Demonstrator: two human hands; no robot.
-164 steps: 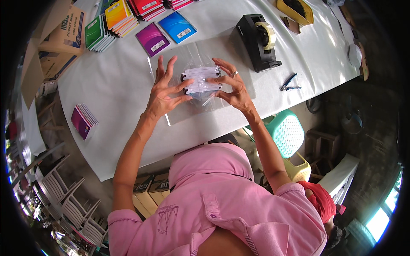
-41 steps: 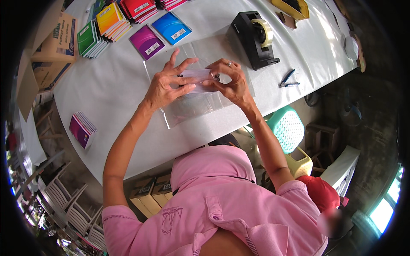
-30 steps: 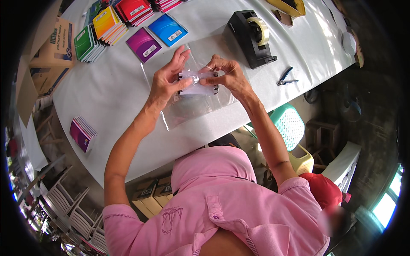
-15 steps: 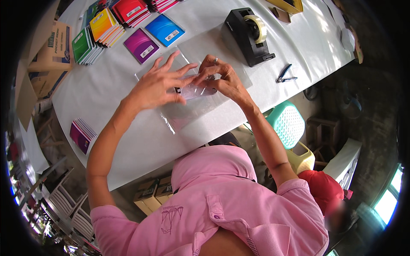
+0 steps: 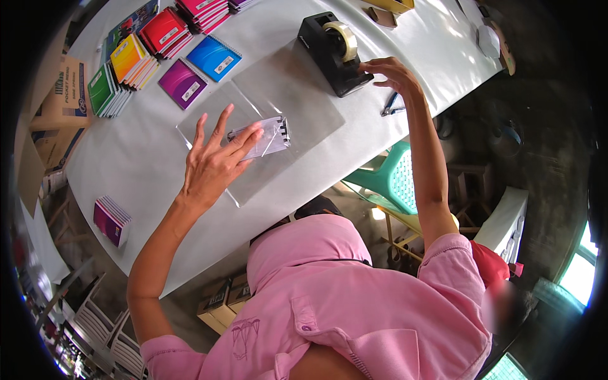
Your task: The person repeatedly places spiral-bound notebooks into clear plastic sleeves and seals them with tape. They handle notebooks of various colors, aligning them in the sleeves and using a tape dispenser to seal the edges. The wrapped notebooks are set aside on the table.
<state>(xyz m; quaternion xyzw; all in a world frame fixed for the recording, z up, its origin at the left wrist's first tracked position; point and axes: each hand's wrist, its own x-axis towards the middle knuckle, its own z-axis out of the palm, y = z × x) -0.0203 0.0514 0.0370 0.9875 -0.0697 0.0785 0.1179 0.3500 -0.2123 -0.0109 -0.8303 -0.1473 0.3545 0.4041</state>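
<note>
My left hand (image 5: 218, 158) rests with spread fingers on a small pale spiral notepad (image 5: 273, 140), holding it down. Clear plastic film covers the notepad, and dark wire loops show at its right edge. Under it lies a wider clear plastic sheet (image 5: 253, 180) on the white-covered table. My right hand (image 5: 394, 75) is stretched out to the front end of a black tape dispenser (image 5: 326, 57), its fingers extended and slightly apart at the cutter end. Any tape end at those fingertips is too small to make out. A roll of clear tape (image 5: 347, 41) sits in the dispenser.
Stacks of coloured notebooks (image 5: 130, 57) stand at the far left, beside a purple (image 5: 182, 82) and a blue notebook (image 5: 215, 57). More purple notebooks (image 5: 111, 221) sit near the left edge. Blue-handled nippers (image 5: 391, 104) lie below my right forearm. A green stool (image 5: 399, 177) stands off the table's edge.
My right hand has left the notepad and moved right to the tape dispenser. My left hand now presses on the notepad. The view has shifted slightly, so the table things appear further left.
</note>
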